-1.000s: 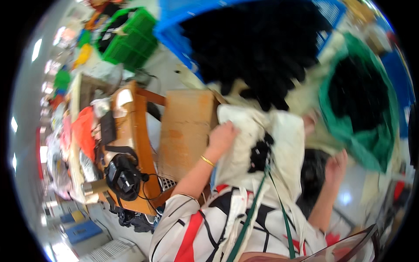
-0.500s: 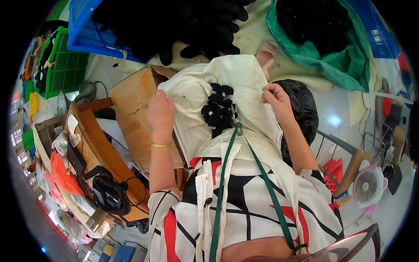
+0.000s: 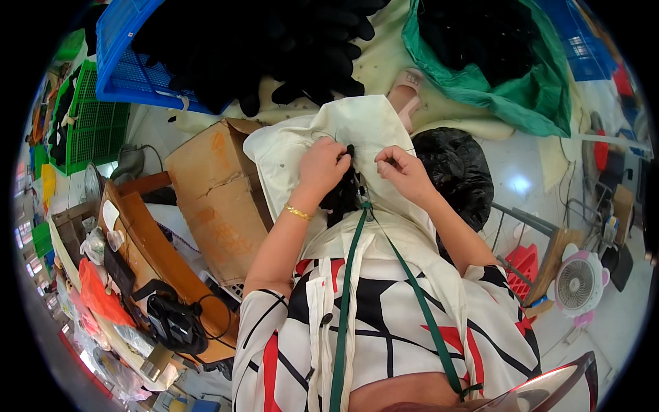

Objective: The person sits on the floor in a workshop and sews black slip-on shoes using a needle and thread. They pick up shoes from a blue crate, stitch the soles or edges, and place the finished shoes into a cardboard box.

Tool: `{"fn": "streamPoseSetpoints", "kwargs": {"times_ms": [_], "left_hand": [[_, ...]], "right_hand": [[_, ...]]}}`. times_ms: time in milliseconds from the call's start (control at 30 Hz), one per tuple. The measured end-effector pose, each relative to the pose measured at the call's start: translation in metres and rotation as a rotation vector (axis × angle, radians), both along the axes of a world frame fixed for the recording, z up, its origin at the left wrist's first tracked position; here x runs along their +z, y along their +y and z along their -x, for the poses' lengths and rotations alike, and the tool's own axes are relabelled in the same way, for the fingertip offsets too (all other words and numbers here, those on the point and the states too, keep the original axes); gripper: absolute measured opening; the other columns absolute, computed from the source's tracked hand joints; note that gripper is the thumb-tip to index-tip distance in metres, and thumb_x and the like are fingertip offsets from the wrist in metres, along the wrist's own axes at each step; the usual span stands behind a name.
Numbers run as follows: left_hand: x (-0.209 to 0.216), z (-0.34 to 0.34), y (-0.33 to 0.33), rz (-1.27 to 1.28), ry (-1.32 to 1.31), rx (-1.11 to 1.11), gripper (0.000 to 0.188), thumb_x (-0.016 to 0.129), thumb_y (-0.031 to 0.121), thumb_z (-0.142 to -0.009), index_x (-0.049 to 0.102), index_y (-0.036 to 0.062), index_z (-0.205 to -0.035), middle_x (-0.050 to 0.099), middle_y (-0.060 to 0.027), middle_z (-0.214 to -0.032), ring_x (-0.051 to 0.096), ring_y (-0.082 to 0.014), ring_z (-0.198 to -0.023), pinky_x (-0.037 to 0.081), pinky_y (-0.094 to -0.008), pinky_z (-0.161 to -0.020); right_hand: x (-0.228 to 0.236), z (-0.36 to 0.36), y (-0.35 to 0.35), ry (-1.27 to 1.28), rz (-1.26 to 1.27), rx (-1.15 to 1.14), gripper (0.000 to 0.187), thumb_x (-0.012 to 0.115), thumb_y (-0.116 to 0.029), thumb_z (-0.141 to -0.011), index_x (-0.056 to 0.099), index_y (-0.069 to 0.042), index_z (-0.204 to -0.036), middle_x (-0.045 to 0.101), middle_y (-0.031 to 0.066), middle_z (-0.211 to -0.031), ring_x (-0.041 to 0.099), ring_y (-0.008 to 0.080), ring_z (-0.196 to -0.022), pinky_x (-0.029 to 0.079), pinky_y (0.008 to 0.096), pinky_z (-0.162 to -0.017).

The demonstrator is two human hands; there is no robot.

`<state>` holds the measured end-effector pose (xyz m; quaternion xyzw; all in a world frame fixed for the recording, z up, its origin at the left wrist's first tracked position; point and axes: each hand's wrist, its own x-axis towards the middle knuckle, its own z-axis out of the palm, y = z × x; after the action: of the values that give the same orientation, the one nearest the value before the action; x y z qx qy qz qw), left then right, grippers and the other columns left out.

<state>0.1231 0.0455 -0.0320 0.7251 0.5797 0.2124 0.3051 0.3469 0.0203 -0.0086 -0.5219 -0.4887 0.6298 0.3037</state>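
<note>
On the pale cloth apron (image 3: 371, 113) over my lap lie small black knotted bundles (image 3: 340, 202), largely covered by my left hand (image 3: 322, 166). That hand is closed, and the black end of one bundle shows at its fingertips. Across a short gap, my right hand (image 3: 405, 175) has thumb and forefinger pinched together over the apron. A thin dark line shows near those fingers, too fine to name. Between the hands, a green strap (image 3: 367, 204) meets the apron just below the bundles.
A blue crate (image 3: 120, 89) heaped with black gloves (image 3: 302, 55) stands ahead. To its right sits a green sack (image 3: 501, 110) of black items. A cardboard box (image 3: 213, 192) is at my left, a black plastic bag (image 3: 456, 172) at my right, with a fan (image 3: 578, 285) beyond.
Both hands have moved inward from the sides of the apron. The left now covers part of the black bundles, and the right has come close to it.
</note>
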Motion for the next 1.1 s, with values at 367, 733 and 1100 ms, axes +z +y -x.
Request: {"fn": "streamPoseSetpoints", "kwargs": {"times_ms": [367, 733, 1100], "left_hand": [[0.034, 0.027, -0.01, 0.852, -1.22, 0.185, 0.013, 0.06, 0.015, -0.094, 0.067, 0.0083, -0.103, 0.064, 0.006, -0.087, 0.056, -0.0019, -0.075, 0.046, -0.0178, -0.068], [0.047, 0.033, -0.025, 0.587, -1.021, 0.358, 0.022, 0.067, 0.018, -0.093, 0.067, 0.001, -0.106, 0.066, -0.0003, -0.088, 0.06, -0.0057, -0.07, 0.05, -0.0195, -0.059], [0.055, 0.044, -0.024, 0.54, -0.92, 0.261, 0.02, 0.068, 0.017, -0.092, 0.068, 0.0032, -0.106, 0.061, 0.0049, -0.081, 0.052, -0.0017, -0.065, 0.045, -0.018, -0.059]], "right_hand": [[0.027, 0.046, 0.027, 0.207, -0.063, 0.038, 0.024, 0.065, -0.015, -0.093, 0.061, -0.001, -0.111, 0.062, -0.001, -0.091, 0.055, 0.0061, -0.078, 0.047, 0.0218, -0.072], [0.014, 0.048, 0.034, 0.025, 0.074, 0.247, 0.024, 0.065, -0.016, -0.094, 0.061, -0.001, -0.112, 0.063, 0.0002, -0.093, 0.057, 0.0068, -0.079, 0.048, 0.0238, -0.072], [0.045, 0.047, 0.066, -0.042, -0.362, 0.148, 0.029, 0.07, -0.018, -0.088, 0.065, 0.0, -0.111, 0.063, 0.0035, -0.085, 0.059, 0.0103, -0.078, 0.049, 0.0252, -0.074]]}}
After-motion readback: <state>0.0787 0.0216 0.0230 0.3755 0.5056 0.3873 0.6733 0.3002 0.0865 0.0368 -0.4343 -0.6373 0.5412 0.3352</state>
